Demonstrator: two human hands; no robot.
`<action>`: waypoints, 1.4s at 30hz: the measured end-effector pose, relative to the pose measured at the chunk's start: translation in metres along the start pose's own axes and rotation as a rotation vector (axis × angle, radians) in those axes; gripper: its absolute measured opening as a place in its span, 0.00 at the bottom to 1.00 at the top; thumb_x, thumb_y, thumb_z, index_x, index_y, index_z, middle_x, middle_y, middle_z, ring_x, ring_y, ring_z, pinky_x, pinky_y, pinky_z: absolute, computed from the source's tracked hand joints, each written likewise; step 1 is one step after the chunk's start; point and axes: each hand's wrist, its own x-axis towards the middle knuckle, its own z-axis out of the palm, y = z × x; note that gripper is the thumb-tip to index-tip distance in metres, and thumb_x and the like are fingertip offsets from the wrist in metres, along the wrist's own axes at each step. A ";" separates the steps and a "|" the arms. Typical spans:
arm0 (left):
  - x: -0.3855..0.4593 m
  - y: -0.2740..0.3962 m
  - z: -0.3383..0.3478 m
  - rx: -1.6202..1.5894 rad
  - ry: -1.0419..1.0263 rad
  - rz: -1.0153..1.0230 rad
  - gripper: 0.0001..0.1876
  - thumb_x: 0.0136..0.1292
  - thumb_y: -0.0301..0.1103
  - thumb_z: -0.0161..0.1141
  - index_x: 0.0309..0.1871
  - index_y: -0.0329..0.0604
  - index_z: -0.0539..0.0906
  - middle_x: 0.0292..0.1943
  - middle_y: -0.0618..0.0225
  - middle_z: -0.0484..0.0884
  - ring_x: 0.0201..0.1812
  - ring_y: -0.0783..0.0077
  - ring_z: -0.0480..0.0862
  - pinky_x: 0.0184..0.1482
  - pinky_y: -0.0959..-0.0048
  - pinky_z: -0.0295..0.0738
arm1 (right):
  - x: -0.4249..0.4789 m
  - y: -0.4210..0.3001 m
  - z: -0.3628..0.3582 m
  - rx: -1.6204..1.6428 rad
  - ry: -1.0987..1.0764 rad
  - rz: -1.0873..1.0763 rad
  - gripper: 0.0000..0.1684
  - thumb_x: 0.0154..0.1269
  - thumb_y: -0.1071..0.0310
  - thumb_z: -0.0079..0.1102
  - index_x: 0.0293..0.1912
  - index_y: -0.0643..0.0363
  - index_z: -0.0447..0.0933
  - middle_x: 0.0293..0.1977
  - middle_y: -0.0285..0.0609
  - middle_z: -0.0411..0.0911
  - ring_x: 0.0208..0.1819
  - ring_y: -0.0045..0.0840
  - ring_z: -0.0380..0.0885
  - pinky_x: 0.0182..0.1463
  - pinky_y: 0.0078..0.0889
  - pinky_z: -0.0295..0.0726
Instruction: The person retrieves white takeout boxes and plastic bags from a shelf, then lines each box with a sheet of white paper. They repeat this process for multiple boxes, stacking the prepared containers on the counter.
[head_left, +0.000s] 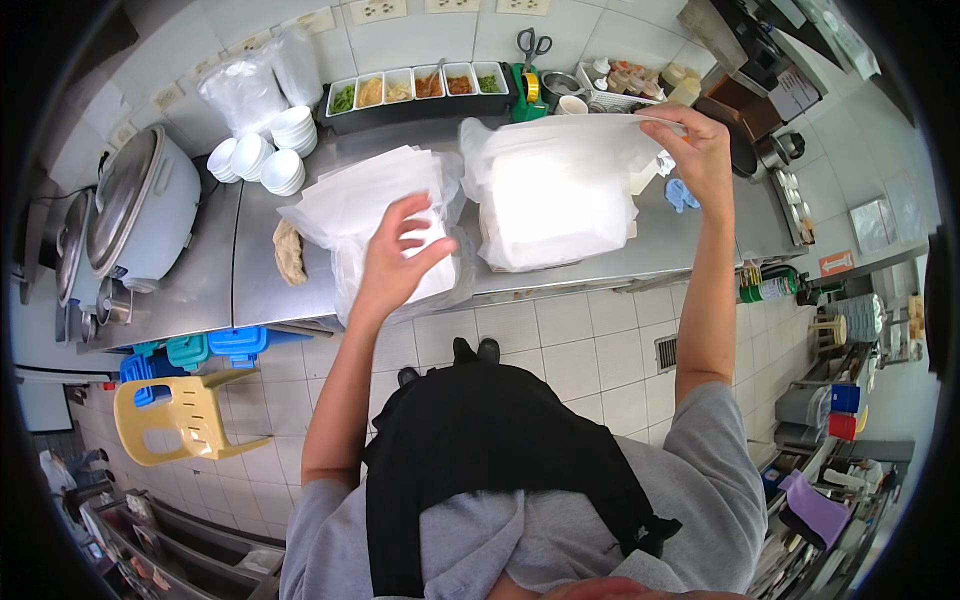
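My right hand (694, 146) pinches the far right corner of a thin white sheet (577, 129), raised above the right-hand stack of white sheets (559, 202). That stack rests on the steel counter, with translucent plastic around its edges. Over the left-hand stack of white sheets (375, 180), my left hand (405, 255) hovers with its fingers apart and nothing in them. Clear plastic wrap (352, 292) lies loosely about this second stack. Whether the sheets are paper or plastic film is hard to tell.
Along the wall stand a black condiment rack (420, 109), a green tape dispenser (529, 94) and stacked white bowls (281, 169). A tan cloth (289, 251) lies left of the sheets, near a large rice cooker (146, 202). A yellow plastic chair (176, 416) is on the floor behind left.
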 end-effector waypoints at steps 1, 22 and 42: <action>0.012 0.004 0.015 -0.042 -0.008 0.007 0.28 0.62 0.36 0.73 0.63 0.41 0.76 0.52 0.62 0.84 0.50 0.65 0.83 0.51 0.68 0.80 | 0.002 -0.015 0.003 -0.004 -0.018 -0.038 0.09 0.62 0.71 0.70 0.43 0.62 0.87 0.36 0.37 0.87 0.38 0.16 0.81 0.47 0.20 0.78; -0.046 0.130 0.147 -0.266 -0.978 0.437 0.28 0.63 0.41 0.70 0.64 0.42 0.77 0.64 0.60 0.78 0.65 0.58 0.78 0.65 0.65 0.73 | -0.205 0.132 0.068 1.863 0.247 0.243 0.31 0.77 0.46 0.45 0.68 0.56 0.69 0.51 0.46 0.80 0.47 0.35 0.81 0.48 0.37 0.82; 0.001 0.004 0.082 -0.510 -0.333 -0.400 0.42 0.66 0.38 0.65 0.80 0.47 0.55 0.68 0.49 0.69 0.64 0.63 0.75 0.62 0.66 0.72 | -0.200 0.026 0.088 -0.038 0.365 0.647 0.14 0.68 0.65 0.65 0.38 0.70 0.84 0.24 0.36 0.80 0.25 0.13 0.70 0.29 0.24 0.71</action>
